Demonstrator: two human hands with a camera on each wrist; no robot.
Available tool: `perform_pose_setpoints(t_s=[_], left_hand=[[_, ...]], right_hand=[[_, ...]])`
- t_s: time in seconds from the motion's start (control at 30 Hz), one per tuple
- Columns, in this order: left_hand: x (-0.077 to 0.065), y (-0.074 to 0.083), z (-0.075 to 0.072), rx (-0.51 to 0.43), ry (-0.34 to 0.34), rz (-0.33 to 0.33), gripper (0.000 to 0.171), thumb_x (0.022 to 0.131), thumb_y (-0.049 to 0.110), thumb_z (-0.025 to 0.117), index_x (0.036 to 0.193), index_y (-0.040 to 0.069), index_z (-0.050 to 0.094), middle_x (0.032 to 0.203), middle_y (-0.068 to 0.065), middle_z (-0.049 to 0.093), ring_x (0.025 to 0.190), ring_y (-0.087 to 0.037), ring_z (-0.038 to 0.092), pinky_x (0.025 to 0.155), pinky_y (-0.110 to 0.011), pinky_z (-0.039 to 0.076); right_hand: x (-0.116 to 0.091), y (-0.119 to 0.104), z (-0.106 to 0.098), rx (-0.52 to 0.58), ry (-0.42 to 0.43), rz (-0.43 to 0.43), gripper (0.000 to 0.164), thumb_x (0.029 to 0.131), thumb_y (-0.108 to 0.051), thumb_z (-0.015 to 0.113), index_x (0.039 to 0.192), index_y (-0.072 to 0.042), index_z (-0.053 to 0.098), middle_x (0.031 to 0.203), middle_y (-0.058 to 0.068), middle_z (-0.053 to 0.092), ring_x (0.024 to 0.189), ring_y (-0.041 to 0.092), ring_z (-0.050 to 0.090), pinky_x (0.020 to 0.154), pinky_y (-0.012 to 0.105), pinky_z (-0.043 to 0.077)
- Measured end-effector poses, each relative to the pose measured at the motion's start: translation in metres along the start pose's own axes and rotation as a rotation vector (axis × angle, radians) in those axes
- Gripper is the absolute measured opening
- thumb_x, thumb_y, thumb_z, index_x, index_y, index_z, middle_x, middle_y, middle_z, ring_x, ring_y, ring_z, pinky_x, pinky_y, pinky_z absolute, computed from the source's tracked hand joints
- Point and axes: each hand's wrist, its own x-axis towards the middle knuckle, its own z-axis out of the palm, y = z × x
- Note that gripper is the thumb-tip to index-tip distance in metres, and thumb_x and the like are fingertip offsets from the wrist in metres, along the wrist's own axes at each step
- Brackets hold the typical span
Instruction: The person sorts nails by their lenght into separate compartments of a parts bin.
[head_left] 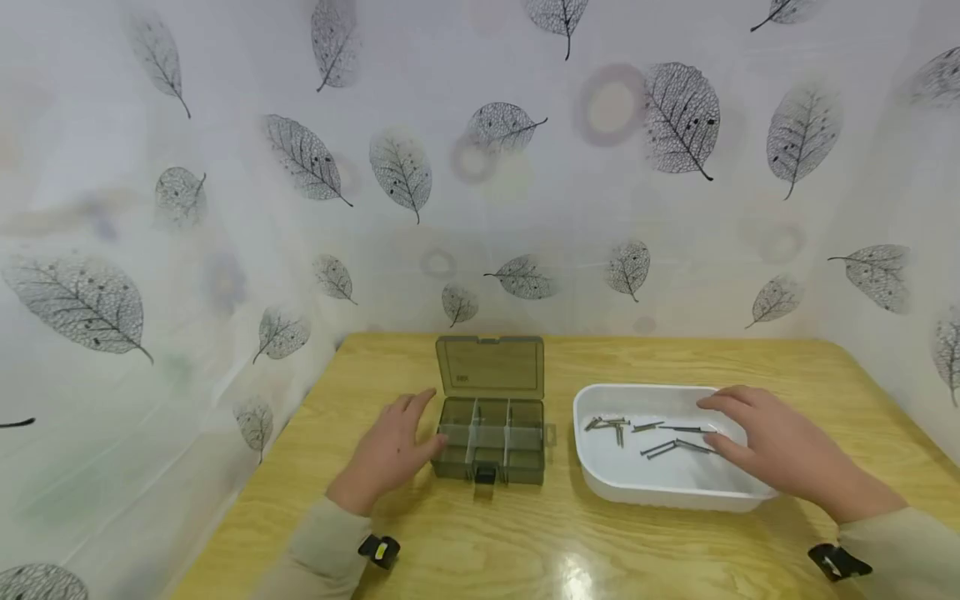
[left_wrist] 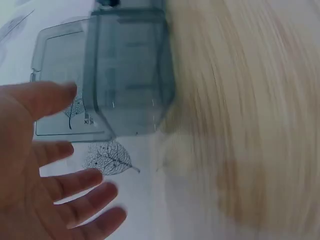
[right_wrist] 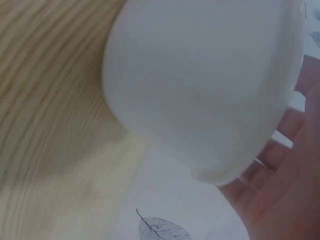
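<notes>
A grey see-through compartment box (head_left: pixel 488 440) stands on the table with its lid (head_left: pixel 491 367) raised at the back. My left hand (head_left: pixel 392 452) is at the box's left side, thumb near its edge, fingers spread and holding nothing. In the left wrist view the thumb (left_wrist: pixel 55 97) overlaps the lid. To the right sits a white tray (head_left: pixel 667 496) with several screws (head_left: pixel 619 433) at its left and several longer nails (head_left: pixel 662 450) toward its middle. My right hand (head_left: pixel 772 446) hangs over the tray's right end, fingers loosely bent, with nothing seen in its grasp.
Both things rest on a yellow wood-grain table (head_left: pixel 525 550). A pale sheet (head_left: pixel 480 192) printed with dark leaves rises behind the table and along its sides. Dark wrist straps (head_left: pixel 380 551) sit on both sleeves.
</notes>
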Motion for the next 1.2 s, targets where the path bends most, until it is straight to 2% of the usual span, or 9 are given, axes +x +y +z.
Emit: perform_pose_setpoints(t_s=[0.1, 0.2, 0.3, 0.4, 0.57, 0.77, 0.93, 1.1, 1.2], left_hand=[[0.003, 0.005, 0.003, -0.209, -0.054, -0.113, 0.073, 0.097, 0.035, 0.068, 0.157, 0.010, 0.034, 0.131, -0.014, 0.054, 0.109, -0.030, 0.060, 0.083, -0.049, 0.054], [0.007, 0.006, 0.008, -0.425, -0.102, -0.195, 0.071, 0.098, 0.027, 0.068, 0.157, 0.008, 0.033, 0.117, -0.011, 0.055, 0.087, -0.024, 0.060, 0.067, -0.041, 0.054], [0.010, 0.001, 0.013, -0.635, -0.119, -0.247, 0.067, 0.099, 0.018, 0.066, 0.157, 0.007, 0.034, 0.110, -0.012, 0.055, 0.075, -0.023, 0.059, 0.060, -0.039, 0.053], [0.011, -0.006, 0.020, -0.775, -0.118, -0.274, 0.064, 0.099, 0.012, 0.065, 0.155, 0.006, 0.035, 0.107, -0.013, 0.056, 0.069, -0.023, 0.058, 0.061, -0.038, 0.055], [0.010, -0.013, 0.028, -0.853, -0.138, -0.262, 0.064, 0.097, 0.010, 0.066, 0.153, 0.000, 0.037, 0.103, -0.014, 0.057, 0.064, -0.020, 0.055, 0.061, -0.035, 0.053], [0.010, -0.018, 0.032, -0.915, -0.160, -0.230, 0.061, 0.097, 0.008, 0.064, 0.152, -0.001, 0.038, 0.104, -0.013, 0.051, 0.068, -0.018, 0.052, 0.060, -0.032, 0.053], [0.009, -0.021, 0.034, -0.937, -0.165, -0.214, 0.060, 0.098, 0.006, 0.062, 0.152, 0.000, 0.038, 0.105, -0.014, 0.052, 0.068, -0.020, 0.054, 0.061, -0.032, 0.054], [0.009, -0.023, 0.036, -0.971, -0.170, -0.211, 0.061, 0.098, 0.007, 0.062, 0.153, 0.000, 0.037, 0.106, -0.014, 0.050, 0.074, -0.022, 0.055, 0.063, -0.033, 0.054], [0.009, -0.023, 0.036, -0.988, -0.173, -0.210, 0.061, 0.098, 0.007, 0.062, 0.153, 0.000, 0.036, 0.106, -0.014, 0.050, 0.076, -0.021, 0.054, 0.062, -0.033, 0.054]], right_hand=[[0.008, 0.001, 0.003, 0.076, -0.105, 0.023, 0.037, 0.093, -0.029, 0.074, 0.123, -0.009, 0.070, 0.119, 0.008, 0.067, 0.101, 0.028, 0.065, 0.084, 0.051, 0.054], [0.016, 0.001, 0.009, 0.119, -0.181, 0.038, 0.027, 0.093, -0.022, 0.073, 0.117, -0.009, 0.073, 0.107, -0.001, 0.068, 0.090, 0.014, 0.064, 0.077, 0.041, 0.056], [0.024, 0.001, 0.016, 0.138, -0.235, 0.036, 0.019, 0.092, -0.015, 0.073, 0.110, -0.009, 0.075, 0.098, -0.005, 0.067, 0.086, 0.012, 0.062, 0.077, 0.042, 0.056], [0.031, 0.003, 0.022, 0.134, -0.265, 0.033, 0.011, 0.090, -0.011, 0.073, 0.101, -0.010, 0.076, 0.093, -0.007, 0.066, 0.086, 0.014, 0.061, 0.079, 0.045, 0.055], [0.040, 0.006, 0.030, 0.124, -0.289, 0.016, 0.007, 0.089, -0.006, 0.071, 0.089, -0.013, 0.075, 0.086, -0.008, 0.066, 0.082, 0.013, 0.059, 0.076, 0.044, 0.053], [0.047, 0.005, 0.032, 0.175, -0.352, 0.081, 0.010, 0.088, -0.006, 0.070, 0.089, -0.014, 0.075, 0.088, -0.004, 0.068, 0.082, 0.013, 0.059, 0.078, 0.044, 0.054], [0.052, 0.005, 0.030, 0.221, -0.420, 0.137, 0.013, 0.084, -0.002, 0.070, 0.086, -0.014, 0.073, 0.086, -0.005, 0.064, 0.077, 0.014, 0.052, 0.070, 0.036, 0.047], [0.053, 0.007, 0.033, 0.197, -0.435, 0.154, 0.016, 0.078, -0.003, 0.073, 0.081, -0.018, 0.071, 0.079, -0.007, 0.060, 0.074, 0.014, 0.051, 0.069, 0.034, 0.045], [0.051, 0.007, 0.036, 0.228, -0.447, 0.172, 0.014, 0.077, -0.004, 0.074, 0.080, -0.017, 0.069, 0.077, -0.006, 0.059, 0.072, 0.014, 0.051, 0.068, 0.034, 0.044]])
